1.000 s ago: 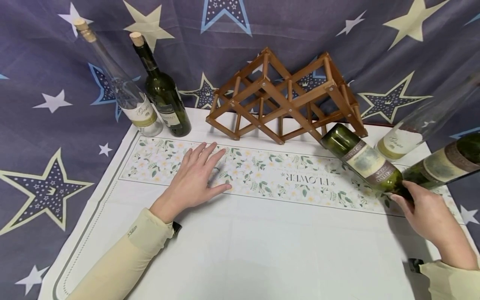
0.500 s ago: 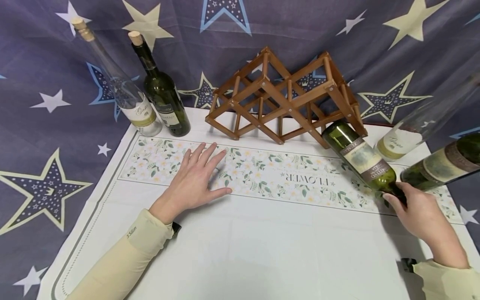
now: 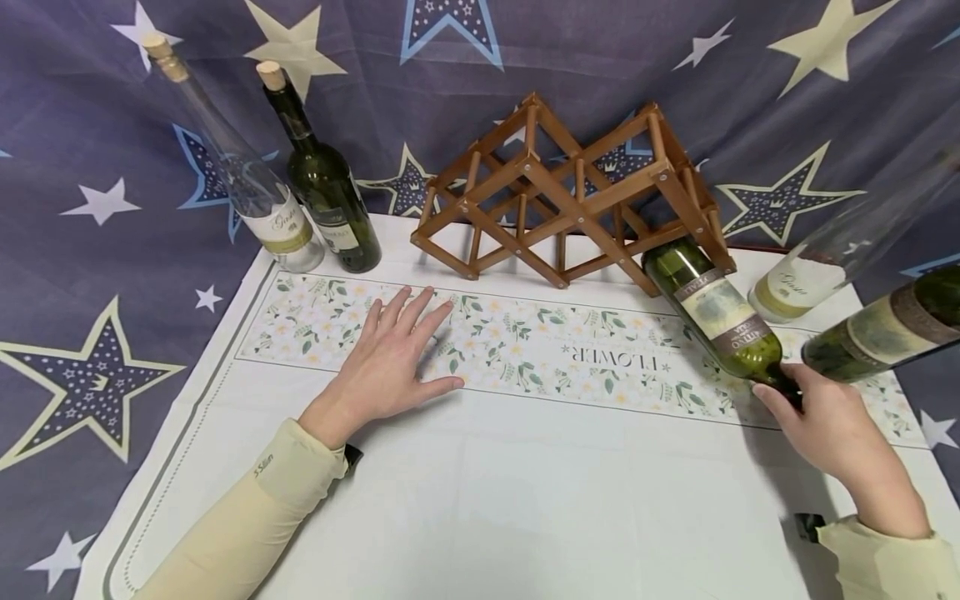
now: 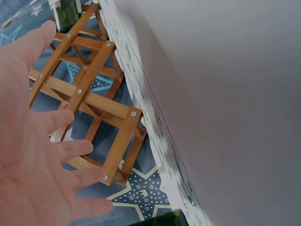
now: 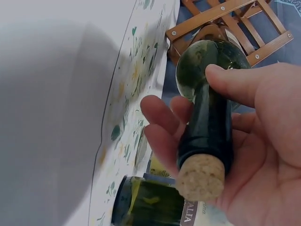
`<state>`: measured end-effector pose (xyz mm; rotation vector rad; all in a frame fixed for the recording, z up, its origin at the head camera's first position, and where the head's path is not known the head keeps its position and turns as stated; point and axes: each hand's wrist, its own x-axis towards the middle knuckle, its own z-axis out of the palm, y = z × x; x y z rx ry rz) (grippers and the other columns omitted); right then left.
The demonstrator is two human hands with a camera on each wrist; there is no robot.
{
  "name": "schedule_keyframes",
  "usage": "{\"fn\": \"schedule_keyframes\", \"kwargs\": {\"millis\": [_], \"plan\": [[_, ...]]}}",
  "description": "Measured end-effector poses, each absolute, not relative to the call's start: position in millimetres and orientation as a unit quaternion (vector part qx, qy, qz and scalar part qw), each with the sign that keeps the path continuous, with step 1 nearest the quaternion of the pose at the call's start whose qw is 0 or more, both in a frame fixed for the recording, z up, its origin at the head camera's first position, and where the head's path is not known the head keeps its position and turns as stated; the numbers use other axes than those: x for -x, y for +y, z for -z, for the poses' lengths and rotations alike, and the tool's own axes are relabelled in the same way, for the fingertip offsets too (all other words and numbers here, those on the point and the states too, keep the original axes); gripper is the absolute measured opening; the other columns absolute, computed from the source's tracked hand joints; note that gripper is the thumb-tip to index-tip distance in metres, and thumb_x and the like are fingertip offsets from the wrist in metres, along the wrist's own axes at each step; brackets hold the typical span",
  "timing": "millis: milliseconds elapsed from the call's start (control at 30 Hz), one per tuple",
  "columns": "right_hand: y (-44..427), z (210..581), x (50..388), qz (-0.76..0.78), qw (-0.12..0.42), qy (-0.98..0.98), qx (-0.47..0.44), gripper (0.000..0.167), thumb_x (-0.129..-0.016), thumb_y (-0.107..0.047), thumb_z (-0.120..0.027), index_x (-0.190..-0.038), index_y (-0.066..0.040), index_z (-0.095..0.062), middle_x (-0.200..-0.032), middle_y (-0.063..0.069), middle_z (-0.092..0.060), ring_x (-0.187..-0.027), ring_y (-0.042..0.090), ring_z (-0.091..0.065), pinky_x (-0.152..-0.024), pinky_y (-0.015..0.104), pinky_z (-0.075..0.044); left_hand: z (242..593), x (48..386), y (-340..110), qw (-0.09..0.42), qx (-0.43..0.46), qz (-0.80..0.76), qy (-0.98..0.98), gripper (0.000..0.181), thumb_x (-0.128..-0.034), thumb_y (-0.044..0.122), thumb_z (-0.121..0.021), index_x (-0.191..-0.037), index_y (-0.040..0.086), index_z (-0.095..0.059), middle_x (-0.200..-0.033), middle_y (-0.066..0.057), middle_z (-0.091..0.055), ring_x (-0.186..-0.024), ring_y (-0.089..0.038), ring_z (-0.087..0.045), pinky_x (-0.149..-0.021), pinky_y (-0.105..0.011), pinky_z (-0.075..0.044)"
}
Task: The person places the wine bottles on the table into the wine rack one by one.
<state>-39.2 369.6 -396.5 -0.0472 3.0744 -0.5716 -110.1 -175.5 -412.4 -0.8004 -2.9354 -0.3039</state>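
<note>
compared with one second ago, the right hand (image 3: 840, 425) has moved a little away from the right edge of the worktop (image 3: 525, 500), and its sleeve (image 3: 888, 554) went along. the held green bottle (image 3: 720, 308) has advanced toward the back edge: its base, which was before the wooden rack (image 3: 581, 221), is now inside the right lower opening. its neck no longer overlaps the other green bottle (image 3: 885, 329).
</note>
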Motion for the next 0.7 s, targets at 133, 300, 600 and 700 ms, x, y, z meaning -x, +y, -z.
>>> {"fn": "schedule_keyframes", "kwargs": {"millis": [133,300,600,700], "plan": [[366.7,394.5,38.9,0.182,0.017,0.983,0.012,0.06,-0.107,-0.033,-0.064,-0.134,0.02,-0.053,-0.116,0.048,-0.061,-0.104,0.068,-0.059,-0.077,0.074,-0.048,412.7,110.2,-175.5,0.041,0.261,0.099,-0.959,0.106,-0.0876,0.082,-0.063,-0.169,0.022,-0.032,-0.173,-0.015,-0.025,-0.159,-0.044,-0.015,-0.123,-0.072,-0.014],[359.7,392.4,38.8,0.184,0.028,0.982,0.018,0.063,-0.106,-0.036,-0.066,-0.132,0.02,-0.055,-0.111,0.045,-0.064,-0.1,0.065,-0.063,-0.075,0.072,-0.05,413.1,109.7,-175.4,0.04,0.26,0.102,-0.959,0.106,-0.0877,0.082,-0.063,-0.169,0.022,-0.031,-0.174,-0.014,-0.024,-0.16,-0.044,-0.015,-0.123,-0.072,-0.014],[348.9,391.9,39.6,0.182,0.034,0.982,0.023,0.065,-0.107,-0.039,-0.064,-0.132,0.02,-0.055,-0.112,0.044,-0.064,-0.103,0.066,-0.061,-0.076,0.072,-0.049,413.4,109.3,-175.6,0.037,0.261,0.096,-0.96,0.106,-0.0878,0.083,-0.062,-0.169,0.022,-0.031,-0.174,-0.014,-0.023,-0.16,-0.045,-0.014,-0.123,-0.072,-0.014],[346.3,391.9,39.7,0.184,0.035,0.982,0.02,0.064,-0.107,-0.039,-0.063,-0.132,0.02,-0.055,-0.113,0.045,-0.064,-0.105,0.066,-0.06,-0.076,0.072,-0.049,412.8,109.1,-175.7,0.038,0.261,0.092,-0.96,0.106,-0.0877,0.083,-0.062,-0.169,0.021,-0.032,-0.174,-0.014,-0.023,-0.16,-0.045,-0.014,-0.122,-0.073,-0.014]]}}
